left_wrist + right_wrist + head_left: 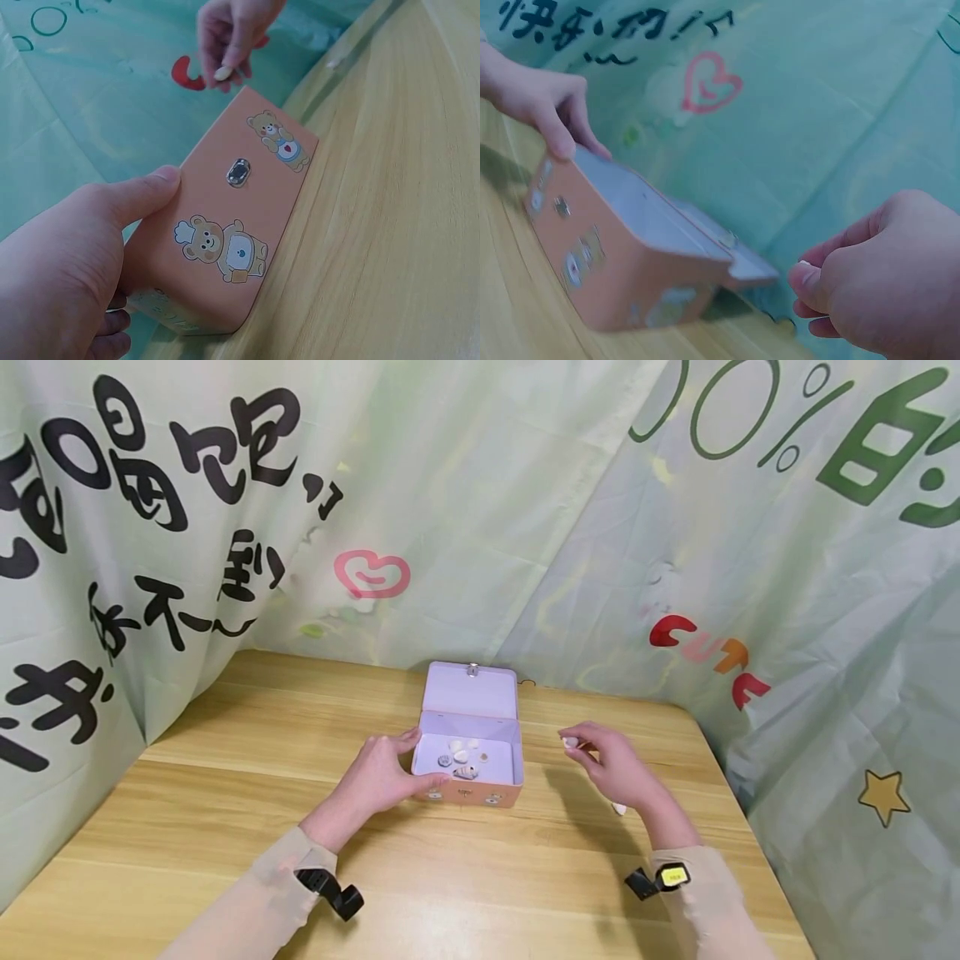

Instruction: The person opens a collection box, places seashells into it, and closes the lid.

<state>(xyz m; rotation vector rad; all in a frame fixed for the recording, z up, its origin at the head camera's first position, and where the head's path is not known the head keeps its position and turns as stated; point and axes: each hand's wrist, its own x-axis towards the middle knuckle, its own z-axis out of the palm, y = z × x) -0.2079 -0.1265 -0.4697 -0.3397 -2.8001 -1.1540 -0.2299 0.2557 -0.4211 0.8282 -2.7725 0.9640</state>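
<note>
A pink tin box [491, 793] with bear pictures stands on the table, its lilac lid [471, 693] tipped back. My left hand [382, 772] grips the box's left side, thumb over the front rim and fingers along the side wall. Inside, on the lilac floor, lie several small whitish pieces and a striped seashell [466, 772]. To the right of the box, my right hand [611, 766] is raised above the table. Its thumb and fingers pinch a small whitish shell-like piece [223, 73], mostly covered by the fingers in the right wrist view.
Another small white piece [618, 808] lies on the wooden table [480, 877], partly behind my right wrist. A printed curtain [480, 510] hangs along the table's back and sides. The lid's metal clasp [472, 670] sticks up at the back.
</note>
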